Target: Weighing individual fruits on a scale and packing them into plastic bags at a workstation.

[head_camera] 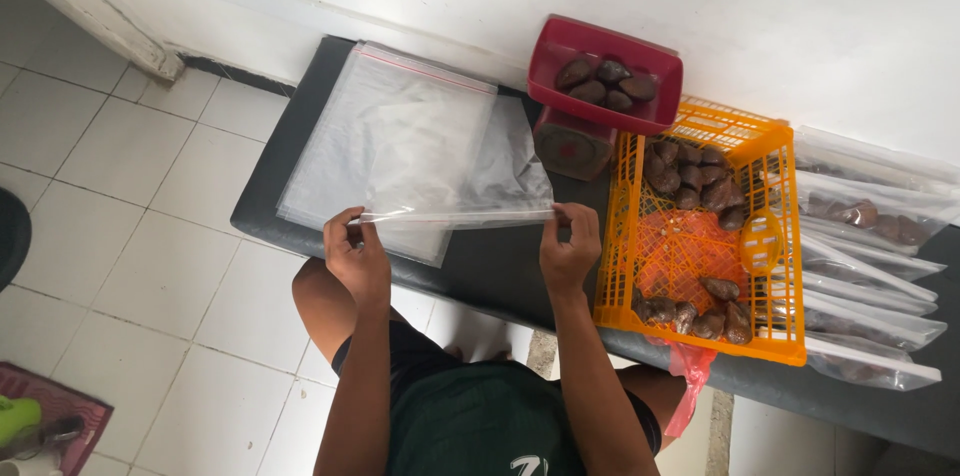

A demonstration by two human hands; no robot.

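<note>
My left hand [355, 254] and my right hand [570, 248] each pinch one end of the mouth of a clear plastic zip bag [490, 171], holding it stretched flat over a dark bench [300, 126]. Under and left of it lies a stack of clear zip bags [385, 136] with a red strip at the far edge. The held bag looks empty.
A red tray of brown scaly fruits [605, 71] sits on a small scale [570, 144]. An orange plastic basket [775, 236] holds more of the fruits. Filled clear bags [870, 256] lie stacked at the right. White tiled floor lies left, a white wall behind.
</note>
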